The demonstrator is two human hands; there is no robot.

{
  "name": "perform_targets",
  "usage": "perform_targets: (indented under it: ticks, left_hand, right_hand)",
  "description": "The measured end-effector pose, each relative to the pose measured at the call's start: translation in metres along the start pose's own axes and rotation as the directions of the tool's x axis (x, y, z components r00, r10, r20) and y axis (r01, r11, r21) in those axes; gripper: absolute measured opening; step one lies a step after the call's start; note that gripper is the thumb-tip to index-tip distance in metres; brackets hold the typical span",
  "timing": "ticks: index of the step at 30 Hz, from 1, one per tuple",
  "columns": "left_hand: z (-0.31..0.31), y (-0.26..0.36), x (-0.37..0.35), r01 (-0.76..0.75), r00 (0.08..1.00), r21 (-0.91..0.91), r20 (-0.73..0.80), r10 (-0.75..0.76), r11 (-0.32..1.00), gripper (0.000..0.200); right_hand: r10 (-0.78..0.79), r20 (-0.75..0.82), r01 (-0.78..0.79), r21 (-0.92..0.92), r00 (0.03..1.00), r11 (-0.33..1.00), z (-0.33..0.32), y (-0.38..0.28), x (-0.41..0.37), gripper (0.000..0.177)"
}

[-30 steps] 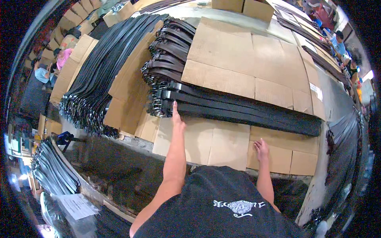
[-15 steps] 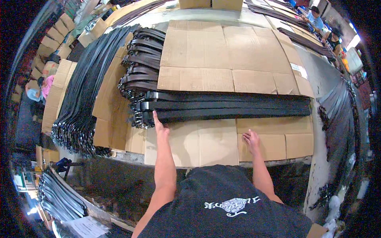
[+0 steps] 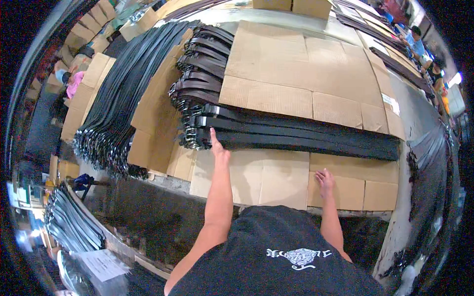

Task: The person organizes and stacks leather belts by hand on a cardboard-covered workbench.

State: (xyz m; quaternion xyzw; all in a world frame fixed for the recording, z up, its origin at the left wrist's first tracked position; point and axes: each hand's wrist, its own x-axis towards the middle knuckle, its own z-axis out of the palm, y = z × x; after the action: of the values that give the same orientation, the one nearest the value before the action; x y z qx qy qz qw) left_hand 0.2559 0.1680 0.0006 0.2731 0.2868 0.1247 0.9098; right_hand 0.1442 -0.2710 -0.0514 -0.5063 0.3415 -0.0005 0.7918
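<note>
Several black belts (image 3: 296,134) lie side by side in a long stack, their metal buckles (image 3: 196,129) at the left end. My left hand (image 3: 218,145) is at the stack's near edge beside the buckles, fingers stretched out and touching the belts. Over the cardboard sheet (image 3: 286,175) nearest me is my right hand (image 3: 325,181), its fingers apart and loosely bent, holding nothing. Dark brown belts (image 3: 205,69) with looped ends stick out from under a large cardboard sheet (image 3: 296,69) beyond the black stack.
On the left lies a big pile of black belts (image 3: 123,93), with a folded cardboard piece (image 3: 155,113) beside it. More belts hang at the right edge (image 3: 429,148) and lower left (image 3: 74,217). People are at the far right (image 3: 415,43) and far left (image 3: 75,84).
The whole view has shifted and tilted, so the tables and belts appear further right. Both hands keep nearly the same places relative to the belts and cardboard.
</note>
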Motion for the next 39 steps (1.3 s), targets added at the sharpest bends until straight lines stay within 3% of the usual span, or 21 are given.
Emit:
perform_targets:
  ticks: [5, 8, 11, 14, 17, 18, 25, 27, 28, 30, 35, 39]
  left_hand:
    - [-0.007, -0.003, 0.009, -0.028, 0.999, -0.065, 0.038, 0.031, 0.998, 0.068]
    - [0.002, -0.003, 0.003, -0.065, 0.997, -0.12, 0.042, 0.07, 0.991, 0.067]
    - [-0.003, -0.006, 0.015, -0.086, 0.991, -0.139, -0.113, 0.071, 0.987, 0.066]
    - [0.01, -0.001, 0.004, -0.061, 0.99, -0.186, -0.14, 0.035, 0.981, 0.065]
    - [0.026, 0.0, -0.011, -0.122, 0.961, -0.196, -0.27, 0.066, 0.973, 0.064]
    - [0.017, -0.004, -0.002, -0.138, 0.977, -0.254, -0.196, 0.088, 0.957, 0.063]
    - [0.006, -0.002, -0.003, -0.099, 0.99, -0.281, -0.121, 0.067, 0.954, 0.064]
    - [0.014, 0.005, -0.011, 0.007, 0.999, -0.354, 0.051, 0.011, 0.935, 0.068]
    - [0.01, 0.003, -0.001, -0.109, 0.98, -0.279, 0.128, 0.149, 0.954, 0.076]
    - [0.002, 0.003, 0.018, -0.035, 0.999, -0.315, 0.019, 0.043, 0.948, 0.08]
    - [0.028, 0.005, 0.001, -0.146, 0.925, -0.231, -0.376, 0.05, 0.962, 0.079]
    - [0.031, 0.004, -0.006, -0.166, 0.96, -0.341, -0.269, 0.073, 0.925, 0.077]
  right_hand:
    - [-0.029, 0.052, 0.032, -0.046, 0.998, 0.998, -0.009, 0.008, 0.013, 0.032]
    - [0.003, -0.003, -0.003, -0.001, 1.0, 1.0, -0.006, 0.005, 0.011, 0.034]
    - [-0.001, 0.008, 0.0, 0.02, 1.0, 1.0, -0.004, 0.003, 0.007, 0.034]
    - [0.021, 0.026, -0.022, 0.008, 0.999, 1.0, 0.001, -0.004, 0.001, 0.034]
    - [-0.012, 0.019, 0.013, -0.025, 1.0, 1.0, -0.012, 0.008, 0.014, 0.036]
    - [0.003, 0.027, -0.003, -0.024, 1.0, 1.0, -0.011, 0.007, 0.016, 0.037]
    - [0.041, 0.072, -0.038, -0.039, 0.997, 0.999, -0.016, 0.005, 0.015, 0.038]
    - [0.035, 0.074, -0.034, -0.026, 0.997, 0.999, -0.018, 0.001, 0.013, 0.037]
    - [0.029, 0.082, -0.029, -0.01, 0.996, 1.0, -0.015, -0.001, 0.008, 0.037]
    - [0.023, 0.085, -0.024, 0.01, 0.996, 1.0, -0.014, -0.003, 0.002, 0.036]
    - [0.016, 0.056, -0.017, 0.018, 0.998, 1.0, -0.01, -0.003, 0.002, 0.034]
    - [0.018, 0.036, -0.019, 0.028, 0.999, 0.999, -0.006, -0.005, 0.001, 0.034]
